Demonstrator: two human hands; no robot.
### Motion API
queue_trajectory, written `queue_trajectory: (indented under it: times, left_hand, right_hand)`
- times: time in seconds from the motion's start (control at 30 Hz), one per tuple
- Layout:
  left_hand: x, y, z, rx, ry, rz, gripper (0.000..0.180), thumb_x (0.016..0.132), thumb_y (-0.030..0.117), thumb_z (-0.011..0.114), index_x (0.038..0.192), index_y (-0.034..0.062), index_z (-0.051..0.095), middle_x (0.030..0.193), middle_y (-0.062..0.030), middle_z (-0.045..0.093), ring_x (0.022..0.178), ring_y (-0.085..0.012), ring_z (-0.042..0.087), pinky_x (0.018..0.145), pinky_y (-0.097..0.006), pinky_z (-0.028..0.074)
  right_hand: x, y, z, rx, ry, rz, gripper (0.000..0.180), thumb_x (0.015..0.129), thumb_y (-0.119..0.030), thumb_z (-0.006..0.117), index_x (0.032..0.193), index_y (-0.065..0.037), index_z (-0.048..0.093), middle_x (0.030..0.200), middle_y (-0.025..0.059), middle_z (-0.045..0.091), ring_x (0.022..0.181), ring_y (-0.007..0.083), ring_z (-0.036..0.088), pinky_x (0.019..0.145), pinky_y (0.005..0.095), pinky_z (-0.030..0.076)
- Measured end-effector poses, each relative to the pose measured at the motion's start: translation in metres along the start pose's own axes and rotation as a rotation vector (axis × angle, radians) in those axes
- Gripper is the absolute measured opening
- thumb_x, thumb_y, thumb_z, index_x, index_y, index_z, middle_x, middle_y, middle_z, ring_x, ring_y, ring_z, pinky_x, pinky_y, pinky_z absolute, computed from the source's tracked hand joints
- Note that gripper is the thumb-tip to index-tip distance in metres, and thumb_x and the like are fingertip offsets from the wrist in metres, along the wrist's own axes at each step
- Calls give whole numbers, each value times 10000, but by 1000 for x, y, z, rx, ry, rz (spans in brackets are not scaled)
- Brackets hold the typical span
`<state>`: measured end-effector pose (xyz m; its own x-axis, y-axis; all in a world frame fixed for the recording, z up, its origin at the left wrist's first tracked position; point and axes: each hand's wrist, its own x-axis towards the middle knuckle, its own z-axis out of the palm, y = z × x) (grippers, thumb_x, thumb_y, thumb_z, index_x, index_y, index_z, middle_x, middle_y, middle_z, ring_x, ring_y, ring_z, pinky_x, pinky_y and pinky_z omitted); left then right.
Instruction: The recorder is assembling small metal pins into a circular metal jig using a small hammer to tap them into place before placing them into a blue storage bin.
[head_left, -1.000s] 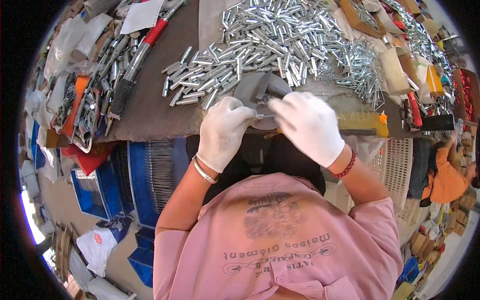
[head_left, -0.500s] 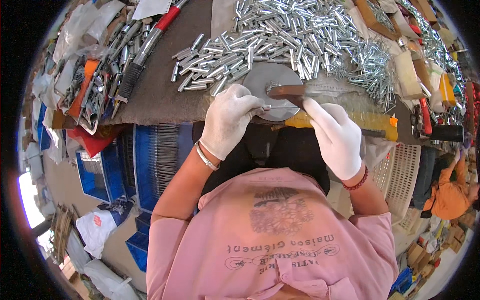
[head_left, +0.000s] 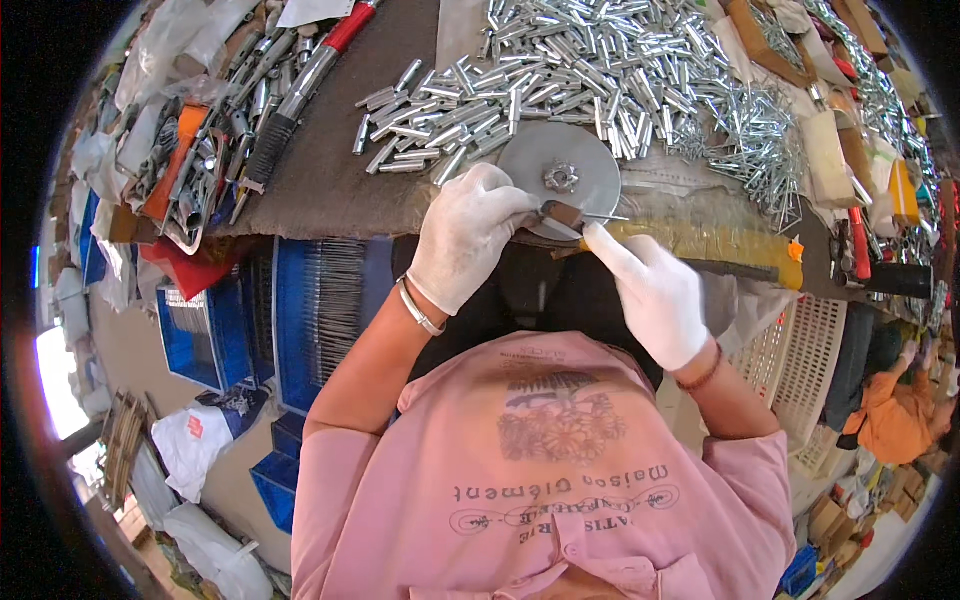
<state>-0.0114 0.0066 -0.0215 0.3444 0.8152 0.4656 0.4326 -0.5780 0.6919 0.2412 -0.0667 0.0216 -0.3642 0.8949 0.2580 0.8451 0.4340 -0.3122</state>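
Note:
Both my hands wear white gloves and meet over the near edge of a round grey metal disc (head_left: 598, 158). My left hand (head_left: 463, 238) is closed, pinching a thin metal pin (head_left: 608, 217) that points to the right. A small hammer with a brown head (head_left: 563, 212) is gripped in my right hand (head_left: 655, 300). Its head is level with the pin, near my left fingertips, and partly covers the pin; whether they touch I cannot tell. On the disc lies a little cluster of small metal parts (head_left: 561, 178).
Behind the disc spreads a heap of short metal tubes (head_left: 560, 75), with thin pins (head_left: 765, 150) piled to its right. Tools, one red-handled (head_left: 345, 30), lie at left. Blue bins (head_left: 290, 330) stand below the bench edge; a cream plastic basket (head_left: 810, 345) is at right. Another person in orange (head_left: 890, 400) sits far right.
The hammer head has come down from over the disc to the pin by my left fingertips. My right hand has lowered slightly and moved left. The view has shifted a little.

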Motion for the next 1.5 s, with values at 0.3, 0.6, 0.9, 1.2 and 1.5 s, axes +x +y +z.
queue_trajectory:
  times: [0.3,0.6,0.9,1.2,1.5]
  left_hand:
    - [0,-2,-5,32,-31,18,172,794,43,856,944,93,788,895,-108,661,852,-335,679,741,-429,548]
    - [-4,-1,-3,-26,-15,-53,172,797,61,863,953,86,795,916,-116,671,868,-336,685,763,-424,549]
    - [-36,49,10,-299,119,-647,493,1004,-32,661,1491,12,598,909,-73,751,687,-97,641,648,-262,544]
    - [-38,50,-5,-585,81,-970,580,1029,28,641,1588,53,488,900,-58,746,637,-66,618,543,-227,478]
    - [-89,28,-51,-626,432,-893,578,928,47,787,1459,18,562,1000,-68,733,810,-114,656,685,-252,519]
  right_hand:
    - [32,15,-21,453,-67,211,556,934,34,685,1471,-108,663,1213,172,719,1095,366,707,986,386,545]
    - [25,-1,17,15,-39,149,200,873,-203,830,1030,-136,726,914,95,660,841,323,694,733,449,558]
    - [13,-20,16,893,-441,614,236,950,-116,729,1168,-25,719,791,111,689,720,167,654,705,322,537]
    - [12,-50,32,917,-405,604,243,953,-72,717,1187,-14,693,806,100,682,705,154,637,708,311,535]
    - [26,-44,30,916,-237,386,564,963,41,629,1521,-26,577,1069,55,708,829,108,641,787,263,555]
